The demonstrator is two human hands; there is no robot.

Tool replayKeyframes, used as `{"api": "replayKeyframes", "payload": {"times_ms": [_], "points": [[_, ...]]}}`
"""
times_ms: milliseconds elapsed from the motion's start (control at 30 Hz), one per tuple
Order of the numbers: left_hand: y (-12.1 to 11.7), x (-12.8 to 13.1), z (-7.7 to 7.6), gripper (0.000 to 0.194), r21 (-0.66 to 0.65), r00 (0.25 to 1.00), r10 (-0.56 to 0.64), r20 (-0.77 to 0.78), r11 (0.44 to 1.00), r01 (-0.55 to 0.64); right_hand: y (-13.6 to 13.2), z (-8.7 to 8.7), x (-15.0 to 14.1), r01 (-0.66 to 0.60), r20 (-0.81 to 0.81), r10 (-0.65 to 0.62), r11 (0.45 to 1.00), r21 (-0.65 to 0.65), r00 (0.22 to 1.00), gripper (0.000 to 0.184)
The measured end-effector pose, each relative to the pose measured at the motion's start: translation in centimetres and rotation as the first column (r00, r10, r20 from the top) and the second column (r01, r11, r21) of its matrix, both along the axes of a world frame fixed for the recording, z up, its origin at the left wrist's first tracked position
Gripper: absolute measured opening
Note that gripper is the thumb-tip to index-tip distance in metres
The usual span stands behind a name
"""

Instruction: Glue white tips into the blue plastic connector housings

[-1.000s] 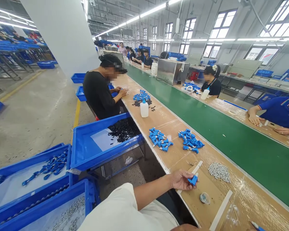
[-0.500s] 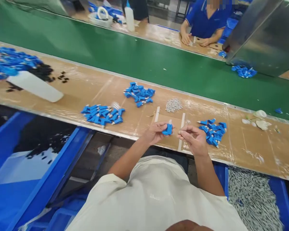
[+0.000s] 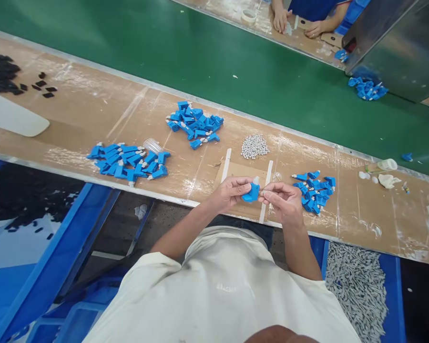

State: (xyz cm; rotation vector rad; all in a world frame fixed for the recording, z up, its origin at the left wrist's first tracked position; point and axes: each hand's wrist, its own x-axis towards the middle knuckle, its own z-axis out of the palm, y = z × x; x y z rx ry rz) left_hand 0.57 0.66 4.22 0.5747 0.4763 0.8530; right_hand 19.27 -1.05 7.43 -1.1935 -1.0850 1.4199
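Observation:
Between the thumb and fingers of my left hand (image 3: 230,194) is a small blue plastic part (image 3: 250,193) with a whitish tip pointing up. My right hand (image 3: 284,202) is closed in a pinch at the part's right side. Whatever its fingertips hold is too small to make out. Both hands are over a cardboard piece (image 3: 241,170) between two white strips. Just beyond lies a heap of small grey pieces (image 3: 255,146). A pile of blue parts (image 3: 315,191) is right beside my right hand.
More blue parts lie in a back pile (image 3: 195,125) and a left pile (image 3: 128,162). Black pieces (image 3: 0,71) and a white container (image 3: 14,114) are far left. Beyond the bench runs a green belt (image 3: 146,52); a co-worker's hands (image 3: 316,28) are across it. Grey pieces fill a bin (image 3: 357,286) below.
My right hand has come in from the right to the blue part, closing the gap between the hands. My view has tilted down and shifted. The left hand keeps its hold.

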Motion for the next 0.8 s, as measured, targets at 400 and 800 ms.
{"api": "replayKeyframes", "payload": {"times_ms": [400, 800], "points": [[0.09, -0.02, -0.07, 0.056, -0.052, 0.999, 0.001, -0.041, 0.999, -0.003, 0.29, 0.27, -0.05, 0.018, 0.148, -0.074, 0.937, 0.348, 0.986, 0.022], [0.22, 0.31, 0.06, 0.055, -0.031, 1.000, -0.025, 0.006, 0.999, 0.026, 0.54, 0.43, 0.07, 0.147, 0.078, -0.189, 0.915, 0.376, 0.979, 0.027]]}}
